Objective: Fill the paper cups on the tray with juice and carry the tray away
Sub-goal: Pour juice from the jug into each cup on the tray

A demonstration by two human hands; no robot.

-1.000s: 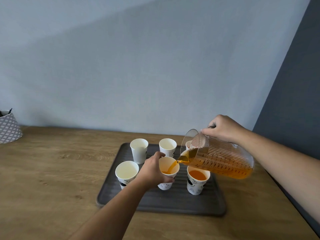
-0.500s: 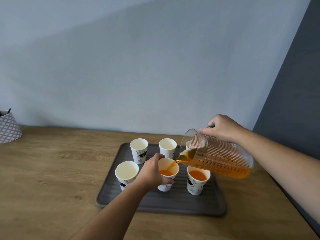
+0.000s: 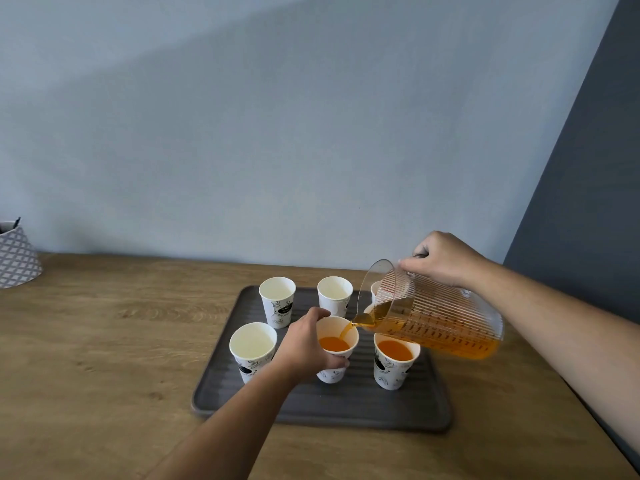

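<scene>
A dark grey ribbed tray (image 3: 363,410) on the wooden table holds several white paper cups. My left hand (image 3: 306,348) grips the front middle cup (image 3: 337,344), which is partly filled with orange juice. My right hand (image 3: 441,259) holds the handle of a clear ribbed pitcher (image 3: 440,325), tilted so a stream of juice runs from its spout into that cup. The front right cup (image 3: 394,363) holds juice. The front left cup (image 3: 252,349) and the two back cups (image 3: 277,299) (image 3: 335,295) look empty. A back right cup is mostly hidden behind the pitcher.
The wooden table (image 3: 104,341) runs along a pale blue wall. A grey patterned container (image 3: 17,258) stands at the far left edge. A dark wall panel (image 3: 588,202) rises on the right, close to the table's right edge.
The juice level in the front middle cup has risen while the pitcher keeps pouring. Both hands stay almost where they were.
</scene>
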